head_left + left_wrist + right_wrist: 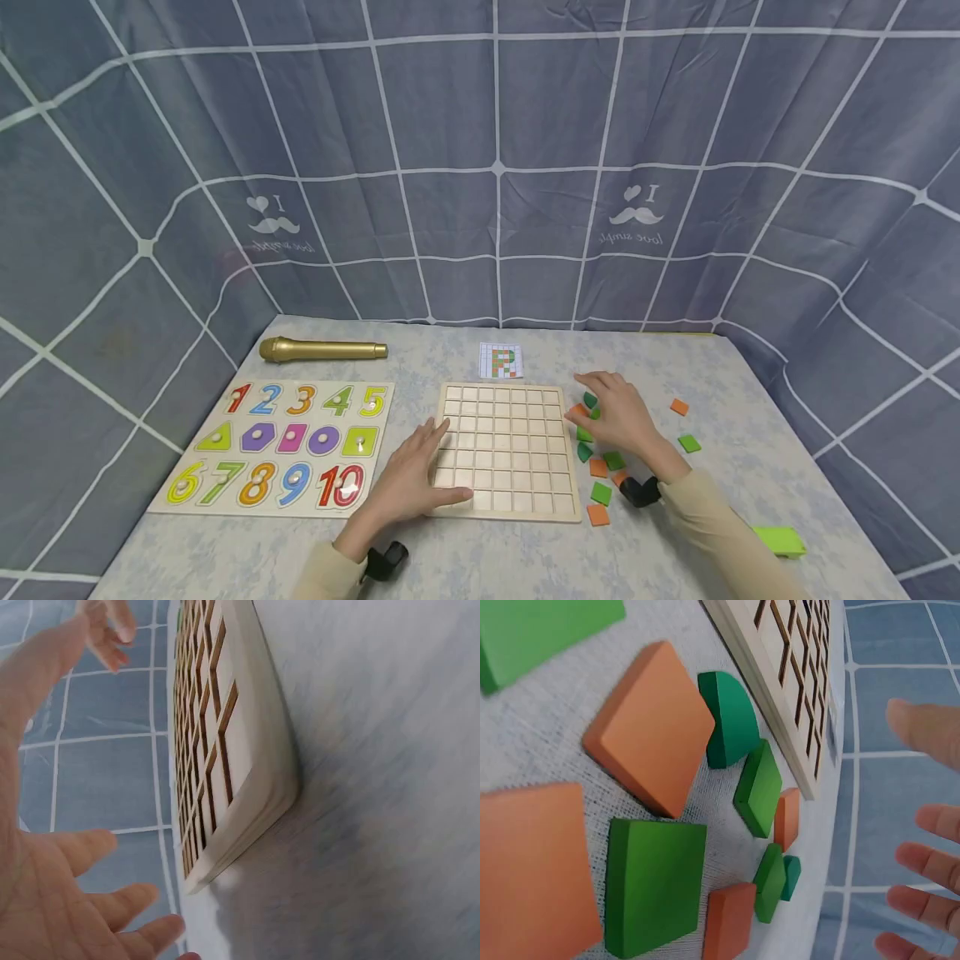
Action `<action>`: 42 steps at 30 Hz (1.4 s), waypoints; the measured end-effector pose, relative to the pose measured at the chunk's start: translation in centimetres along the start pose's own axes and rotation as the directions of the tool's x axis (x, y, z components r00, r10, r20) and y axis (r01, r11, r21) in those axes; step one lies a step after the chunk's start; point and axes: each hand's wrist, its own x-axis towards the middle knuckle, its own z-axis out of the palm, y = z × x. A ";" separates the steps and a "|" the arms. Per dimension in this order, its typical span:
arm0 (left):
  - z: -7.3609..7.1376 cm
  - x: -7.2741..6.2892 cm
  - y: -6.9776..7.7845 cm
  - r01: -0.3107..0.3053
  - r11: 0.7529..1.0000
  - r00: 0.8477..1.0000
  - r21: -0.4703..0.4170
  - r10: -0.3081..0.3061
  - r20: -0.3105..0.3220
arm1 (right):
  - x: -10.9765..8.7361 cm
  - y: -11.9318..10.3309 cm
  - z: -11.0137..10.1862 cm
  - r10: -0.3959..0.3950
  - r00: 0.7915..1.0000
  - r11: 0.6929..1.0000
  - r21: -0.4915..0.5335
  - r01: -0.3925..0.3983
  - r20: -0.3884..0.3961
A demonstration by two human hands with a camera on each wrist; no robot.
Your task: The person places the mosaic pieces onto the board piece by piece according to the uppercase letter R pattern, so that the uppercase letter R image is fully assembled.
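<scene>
A square wooden grid board (pixel 503 502) lies in the middle of the table, its cells bare. My left hand (pixel 408 477) hovers over the board's left edge, fingers spread and thumb pointing right; in the left wrist view its palm (pixel 45 900) holds nothing. My right hand (pixel 618 417) is above the board's right side with relaxed fingers, apart from the pieces below. Under and beside it lie orange square tiles (pixel 652 727), green square tiles (pixel 656 885) and dark green rounded tiles (pixel 733 720).
A small pattern card (pixel 501 361) lies behind the board. To the left are a number-and-shape puzzle (pixel 281 454) and a gold microphone (pixel 322 350). An orange tile (pixel 679 407) and a green tile (pixel 689 443) lie farther right, near a lime-green block (pixel 782 541).
</scene>
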 end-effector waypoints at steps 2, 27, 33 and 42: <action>0.3 -0.3 -0.2 0.027 0.999 0.999 -0.033 -0.026 0.019 | 0.1 0.3 0.2 0.000 1.000 1.000 -0.001 0.000 -0.006; 2.5 -1.5 -1.3 0.005 0.991 1.000 -0.137 -0.008 -0.023 | 0.5 2.7 1.7 0.034 0.980 0.996 0.072 -0.049 0.195; 2.6 -1.6 -1.4 -0.011 0.990 0.999 -0.139 0.007 -0.035 | 0.7 2.9 1.8 -0.021 0.979 0.995 0.096 0.001 0.202; 3.0 -1.8 -1.5 -0.019 0.990 0.998 -0.141 0.011 -0.058 | 1.1 3.2 1.7 -0.044 0.965 0.997 0.079 0.025 0.257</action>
